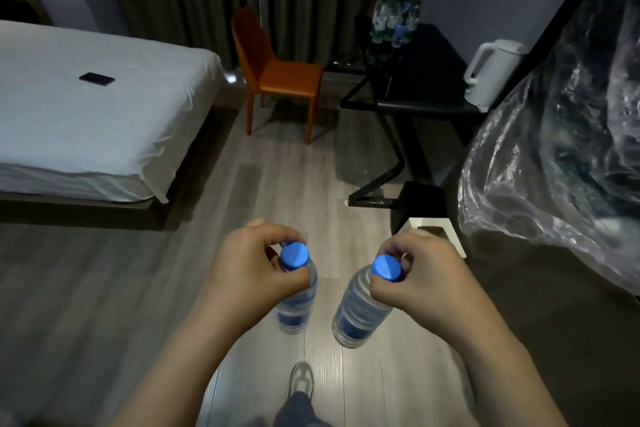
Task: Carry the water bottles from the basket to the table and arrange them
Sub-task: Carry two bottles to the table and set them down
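Note:
My left hand [247,265] grips a clear water bottle [296,305] by its neck, just under the blue cap. My right hand [420,274] holds a second blue-capped water bottle [356,312] the same way. Both bottles hang upright above the wooden floor in the lower middle of the view. Ahead at the right stands a black table [426,80]. Several bottles [394,21] are grouped at its far end. No basket is in view.
A white kettle [491,69] sits on the table's near right corner. An orange chair [277,73] stands left of the table, and a white bed [86,107] with a phone [97,79] fills the left. A clear plastic bag [561,149] bulges at the right. My foot [300,380] is below.

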Demonstrator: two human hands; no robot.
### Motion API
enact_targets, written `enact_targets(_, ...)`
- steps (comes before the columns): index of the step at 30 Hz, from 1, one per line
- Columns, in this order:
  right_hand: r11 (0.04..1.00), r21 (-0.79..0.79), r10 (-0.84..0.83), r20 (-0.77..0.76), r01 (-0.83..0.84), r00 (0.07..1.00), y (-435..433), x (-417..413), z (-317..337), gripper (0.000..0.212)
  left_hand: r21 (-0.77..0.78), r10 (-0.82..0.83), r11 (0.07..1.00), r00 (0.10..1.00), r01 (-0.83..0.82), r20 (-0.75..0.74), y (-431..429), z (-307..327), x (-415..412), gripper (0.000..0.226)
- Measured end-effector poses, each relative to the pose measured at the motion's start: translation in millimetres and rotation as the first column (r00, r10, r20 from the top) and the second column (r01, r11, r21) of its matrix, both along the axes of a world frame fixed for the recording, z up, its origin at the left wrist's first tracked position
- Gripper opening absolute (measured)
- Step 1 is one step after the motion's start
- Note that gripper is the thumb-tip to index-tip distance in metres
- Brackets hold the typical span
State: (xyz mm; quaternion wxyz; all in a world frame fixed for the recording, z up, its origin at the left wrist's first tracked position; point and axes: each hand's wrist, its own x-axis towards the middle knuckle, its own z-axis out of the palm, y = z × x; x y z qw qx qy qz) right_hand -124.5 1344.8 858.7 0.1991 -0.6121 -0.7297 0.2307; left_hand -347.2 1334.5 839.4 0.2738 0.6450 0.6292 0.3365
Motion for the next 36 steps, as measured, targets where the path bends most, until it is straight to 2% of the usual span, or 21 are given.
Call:
enact_targets(13,0.994,0.103,0.029,-0.035,-0.025,0.999,220,14,17,0.022,0.046,0.073,0.996,0.997,-0.071,-0.033,208,27,16,0.022)
enact_targets(28,0.999,0.020,-0.042,0.014,0.041,0.999,449,24,21,0.024,0.011,-0.057,0.998,0.998,0.057,-0.029,460,22,31,0.029)
enact_targets(36,0.995,0.064,-0.071,0.012,0.070,0.997,573,27,32,0.021,0.072,-0.081,0.994,0.997,0.081,-0.004,594,38,32,0.027)
